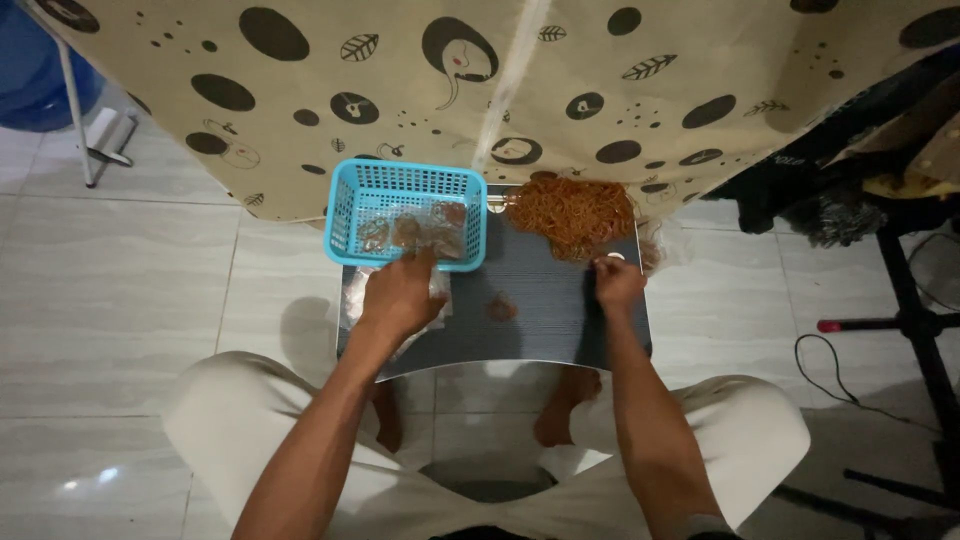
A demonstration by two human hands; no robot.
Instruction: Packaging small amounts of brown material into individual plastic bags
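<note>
My left hand (pixel 400 297) rests palm down on a clear plastic bag (pixel 438 287) at the near edge of a light blue basket (pixel 408 213), its fingertips touching the basket's front rim. Inside the basket lie several small clear packets of brownish strands. My right hand (pixel 617 283) is closed near the front of a big orange-brown pile of thin strands (pixel 572 213) on a small dark table (pixel 545 320); whether it pinches any strands is hidden. A small clump of the strands (pixel 501 308) lies between my hands.
A cream cloth with dark dots and leaves (pixel 480 90) hangs behind the table. A blue water jug (pixel 40 70) stands far left. Black stand legs (pixel 920 330) and a cable (pixel 830 375) are on the tiled floor at right. My knees flank the table.
</note>
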